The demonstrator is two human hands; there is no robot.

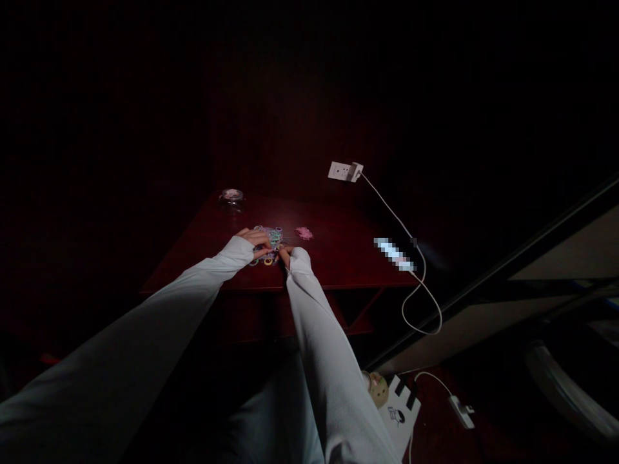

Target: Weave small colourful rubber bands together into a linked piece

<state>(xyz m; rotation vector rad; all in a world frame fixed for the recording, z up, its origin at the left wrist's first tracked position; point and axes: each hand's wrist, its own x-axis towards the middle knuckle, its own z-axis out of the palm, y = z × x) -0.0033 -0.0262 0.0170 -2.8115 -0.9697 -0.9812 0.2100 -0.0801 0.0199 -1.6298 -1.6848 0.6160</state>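
Observation:
Both my arms, in pale long sleeves, reach out over a dark red table (338, 258). My left hand (255, 238) rests on a heap of small coloured rings (271, 237) near the table's front edge, its fingers curled in among them. My right hand (285, 253) is mostly covered by its cuff; only fingertips show, touching the near side of the same heap. A few rings (267, 261) lie between the two hands. A separate small pink cluster (304, 232) lies just to the right of the heap.
A small clear jar with a pink lid (232, 196) stands at the table's back left. A phone (394, 253) lies at the right, its white cable (420, 296) running to a wall socket (344, 171). The room is very dark. A power strip (461, 411) lies on the floor.

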